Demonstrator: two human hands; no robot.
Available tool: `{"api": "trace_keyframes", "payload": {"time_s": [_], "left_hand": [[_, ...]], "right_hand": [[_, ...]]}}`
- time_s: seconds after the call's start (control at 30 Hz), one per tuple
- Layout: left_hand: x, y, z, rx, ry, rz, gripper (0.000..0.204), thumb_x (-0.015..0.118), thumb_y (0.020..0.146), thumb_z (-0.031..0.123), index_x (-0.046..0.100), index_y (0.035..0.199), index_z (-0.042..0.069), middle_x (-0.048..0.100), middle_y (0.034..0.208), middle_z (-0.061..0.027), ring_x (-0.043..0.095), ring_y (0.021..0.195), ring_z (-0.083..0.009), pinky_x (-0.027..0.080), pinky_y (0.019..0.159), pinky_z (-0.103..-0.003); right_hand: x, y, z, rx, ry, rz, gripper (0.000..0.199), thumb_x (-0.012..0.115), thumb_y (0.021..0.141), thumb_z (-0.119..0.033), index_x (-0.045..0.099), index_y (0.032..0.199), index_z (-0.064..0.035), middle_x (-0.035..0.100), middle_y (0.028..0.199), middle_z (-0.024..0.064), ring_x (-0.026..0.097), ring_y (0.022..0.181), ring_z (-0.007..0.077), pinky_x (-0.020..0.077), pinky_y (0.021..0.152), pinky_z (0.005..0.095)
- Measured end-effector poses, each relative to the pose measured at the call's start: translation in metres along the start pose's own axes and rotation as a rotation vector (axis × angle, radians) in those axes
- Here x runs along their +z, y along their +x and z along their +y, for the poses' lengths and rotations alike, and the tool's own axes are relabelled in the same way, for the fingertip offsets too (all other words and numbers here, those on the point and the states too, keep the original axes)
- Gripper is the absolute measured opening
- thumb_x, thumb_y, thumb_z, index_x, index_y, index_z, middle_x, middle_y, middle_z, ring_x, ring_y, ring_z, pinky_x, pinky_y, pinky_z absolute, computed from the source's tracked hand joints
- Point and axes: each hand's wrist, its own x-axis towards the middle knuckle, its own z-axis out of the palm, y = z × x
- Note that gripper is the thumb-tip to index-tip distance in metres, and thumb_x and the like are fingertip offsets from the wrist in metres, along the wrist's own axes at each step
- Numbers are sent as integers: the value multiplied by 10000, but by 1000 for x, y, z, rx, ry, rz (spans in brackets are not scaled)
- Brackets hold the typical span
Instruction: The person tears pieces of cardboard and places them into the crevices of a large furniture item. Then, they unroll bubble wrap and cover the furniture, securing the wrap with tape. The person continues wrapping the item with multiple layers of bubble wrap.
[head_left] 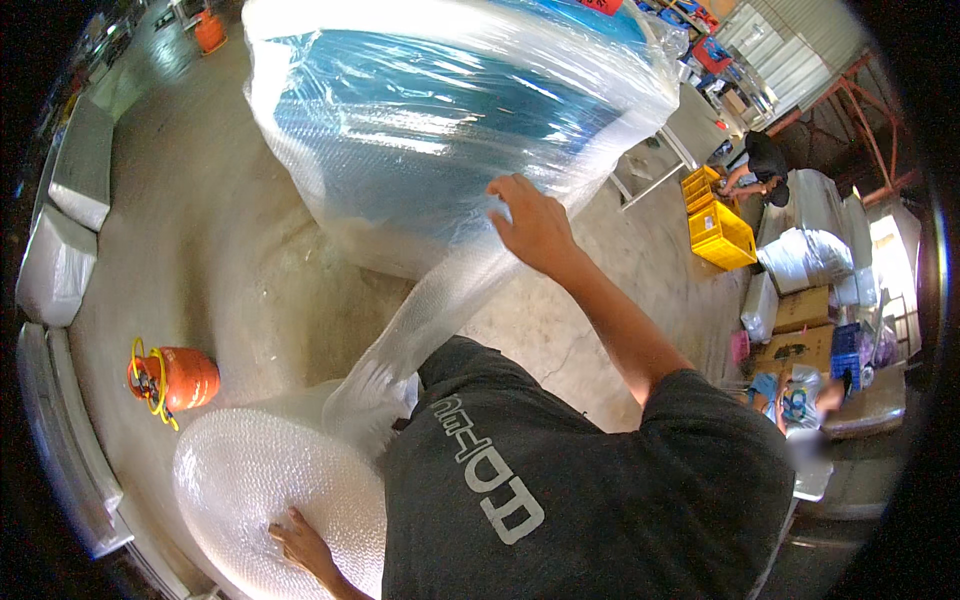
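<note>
A large boxy object point(420, 110), blue beneath glossy clear film and bubble wrap, stands in front of me. My right hand point(535, 228) is at its near lower right side, fingers apart and slightly bent, against or just over the wrapping; exact contact is unclear. From there a twisted band of bubble wrap point(425, 305) slants down to the left, past my body, to a big roll of bubble wrap point(250, 475). Spread fingers of my left hand point(308, 548) rest on the roll's side at the lower left.
An orange gas cylinder point(188, 378) with a yellow hose stands left on the concrete floor. Yellow crates point(722, 236) sit at right beside a bent-over person point(765, 165). Another person point(800, 395) is near cardboard boxes point(805, 345). Wrapped packages point(60, 265) line the left wall.
</note>
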Motion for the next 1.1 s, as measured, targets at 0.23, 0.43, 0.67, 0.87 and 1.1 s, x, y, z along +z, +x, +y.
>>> {"api": "trace_keyframes", "payload": {"time_s": [0.23,0.43,0.67,0.87,1.1], "left_hand": [[14,40,-24,27,-103,89,752,461,983,617,387,1338,-42,504,1288,-403,536,1122,-583,427,927,-620],[18,97,-39,124,-250,64,764,572,956,561,376,1354,-61,435,1353,-396,493,1187,-540,414,989,-573],[-36,212,105,142,-365,-23,844,721,853,559,437,1311,-91,562,1268,-324,547,1186,-449,421,1016,-498],[-105,339,280,276,-235,-84,799,719,847,578,464,1218,-82,595,1189,-317,585,1126,-393,448,969,-452],[-197,546,446,375,-170,71,827,711,825,619,486,1222,-71,630,1144,-317,623,1082,-390,476,930,-448]], "right_hand": [[29,21,31,-167,-356,-443,269,697,808,-159,701,1074,-118,677,1059,109,674,970,343,561,782,442],[38,23,38,-240,-161,-128,99,614,878,-158,691,919,-111,651,959,92,665,889,324,540,727,468],[17,64,28,-35,-23,-14,134,684,883,-126,662,837,-2,601,816,166,613,776,355,477,677,423],[17,89,32,59,86,61,71,640,917,-73,650,962,-19,663,988,186,637,919,396,524,810,441],[8,107,18,493,14,-37,177,602,969,-160,671,1069,-31,683,1101,191,631,1019,395,497,904,453]]}}
